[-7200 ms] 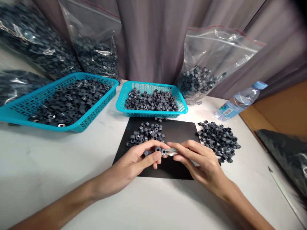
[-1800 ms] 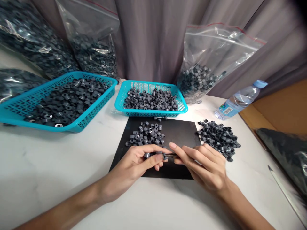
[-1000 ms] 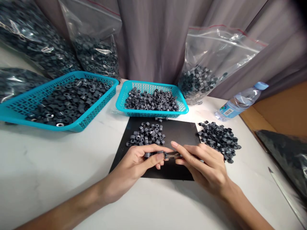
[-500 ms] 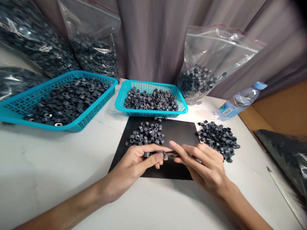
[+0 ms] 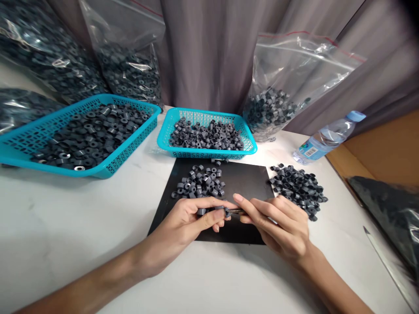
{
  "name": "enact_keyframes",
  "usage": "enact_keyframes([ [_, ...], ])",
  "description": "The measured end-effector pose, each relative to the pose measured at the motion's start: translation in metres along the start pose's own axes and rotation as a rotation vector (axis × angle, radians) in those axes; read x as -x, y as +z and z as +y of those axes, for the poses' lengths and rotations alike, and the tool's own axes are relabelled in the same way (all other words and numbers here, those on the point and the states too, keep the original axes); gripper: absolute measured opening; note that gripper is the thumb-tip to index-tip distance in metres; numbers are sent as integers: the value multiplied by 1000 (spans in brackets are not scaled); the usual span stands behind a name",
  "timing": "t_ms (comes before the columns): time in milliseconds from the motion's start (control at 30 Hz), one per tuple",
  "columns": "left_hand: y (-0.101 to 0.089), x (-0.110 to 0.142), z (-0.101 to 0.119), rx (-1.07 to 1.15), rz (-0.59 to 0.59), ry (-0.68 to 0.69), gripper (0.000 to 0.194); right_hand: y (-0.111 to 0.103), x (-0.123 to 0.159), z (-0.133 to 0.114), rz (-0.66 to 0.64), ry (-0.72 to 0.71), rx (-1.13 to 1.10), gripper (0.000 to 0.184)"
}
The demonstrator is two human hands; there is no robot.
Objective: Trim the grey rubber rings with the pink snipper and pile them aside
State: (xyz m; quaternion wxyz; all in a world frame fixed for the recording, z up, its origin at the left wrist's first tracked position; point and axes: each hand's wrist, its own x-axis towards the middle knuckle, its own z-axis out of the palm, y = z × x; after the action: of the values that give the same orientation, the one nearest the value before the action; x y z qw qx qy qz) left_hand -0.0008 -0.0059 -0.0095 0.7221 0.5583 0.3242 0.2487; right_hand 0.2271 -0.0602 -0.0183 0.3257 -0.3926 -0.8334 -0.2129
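My left hand (image 5: 190,218) is closed in a pinch on a small grey ring (image 5: 218,209), with another ring tucked under its fingers, above a black mat (image 5: 245,179). My right hand (image 5: 278,222) is closed around a thin metal tool (image 5: 234,211) whose tip meets that ring. Both hands hover over the mat's near edge. A small heap of grey rings (image 5: 200,183) lies on the mat just beyond my left fingers. A second heap of rings (image 5: 299,189) lies on the white table to the right of the mat.
Two turquoise baskets of grey rings stand behind the mat: a small one (image 5: 206,150) and a large one (image 5: 36,135) at left. Clear bags of rings (image 5: 278,87) lean on the curtain. A water bottle (image 5: 327,137) lies at right; a blade (image 5: 386,257) lies near the right edge.
Almost nothing has moved. Both hands keep the same pinch on ring and tool, shifting only slightly over the mat's near edge.
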Motion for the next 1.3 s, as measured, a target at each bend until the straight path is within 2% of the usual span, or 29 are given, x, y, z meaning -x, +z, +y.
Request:
enact_keyframes([
  [133, 0, 0, 0, 5, -8, -7, 25, 1, 0, 0, 5, 0, -5, 56],
  [433, 0, -1, 1, -51, 22, -29, 24, -1, 0, 0, 10, 119, -109, 47],
  [800, -2, -2, -3, 1, 34, -12, 31, 3, 2, -1, -66, 81, -83, 56],
  [1300, -1, -1, -2, 21, 14, -10, 29, 4, 4, -2, -20, 40, -22, 61],
])
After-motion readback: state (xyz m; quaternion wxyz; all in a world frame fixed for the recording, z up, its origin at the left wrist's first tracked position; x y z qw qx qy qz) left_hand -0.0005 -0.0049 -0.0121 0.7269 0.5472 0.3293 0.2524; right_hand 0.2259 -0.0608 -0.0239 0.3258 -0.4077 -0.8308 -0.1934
